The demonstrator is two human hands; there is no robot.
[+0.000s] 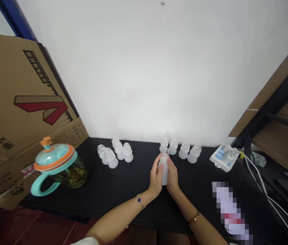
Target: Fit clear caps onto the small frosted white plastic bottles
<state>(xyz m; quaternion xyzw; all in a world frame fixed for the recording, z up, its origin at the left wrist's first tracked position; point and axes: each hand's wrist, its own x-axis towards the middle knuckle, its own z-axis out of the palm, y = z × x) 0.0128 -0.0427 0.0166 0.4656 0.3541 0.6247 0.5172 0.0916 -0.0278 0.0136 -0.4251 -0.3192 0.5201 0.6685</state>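
A small white baby bottle (pixel 165 172) with a clear dome cap stands upright between my two hands, over the middle of the black table. My left hand (pixel 156 178) presses on its left side, fingers wrapped around it. On the opposite side my right hand (pixel 172 177) grips it too. Just behind, near the wall, several more white bottles (pixel 185 151) with clear caps stand in a row. To the left is another group of the same bottles (pixel 111 159). Whether the held bottle's base touches the table I cannot tell.
A glass jug (pixel 74 175) with a turquoise and orange lid stands at the left by a large cardboard box (pixel 18 102). On the right lie a white power box (pixel 224 157), white cables (pixel 258 180) and a pixelated object (pixel 230 211). A white wall (pixel 146 68) closes the back.
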